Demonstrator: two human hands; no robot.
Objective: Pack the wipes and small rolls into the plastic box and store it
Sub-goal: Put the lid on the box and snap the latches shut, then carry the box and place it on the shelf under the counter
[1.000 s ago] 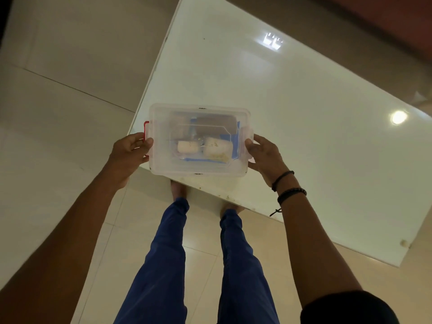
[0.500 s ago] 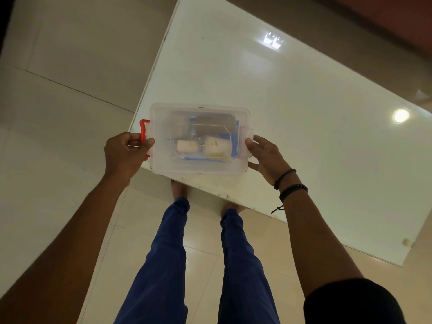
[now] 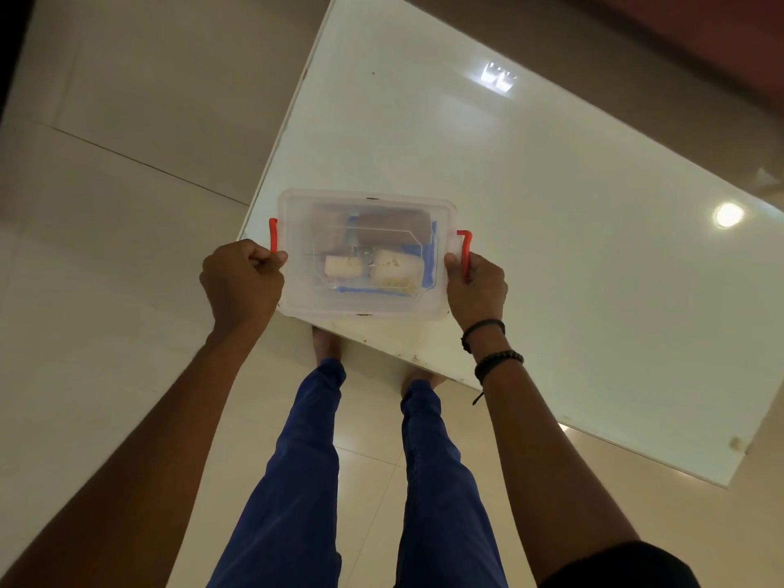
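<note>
pale tiled floor (image 3: 106,256), glossy white desk (image 3: 551,248). lidded plastic box (image 3: 365,307) at desk's near corner, wipes (image 3: 392,227) and small rolls (image 3: 343,266) inside. left hand (image 3: 242,286) grip fisted on red latch (image 3: 273,235); right hand (image 3: 477,286) grip closed on other latch (image 3: 466,248).

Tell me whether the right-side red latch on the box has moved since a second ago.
Yes. The right red latch has swung outward from the plastic box, which stays at the table's near corner; the right hand grips it.

Right red latch (image 3: 465,250) flipped out; right hand (image 3: 476,286) now gripping it.
</note>
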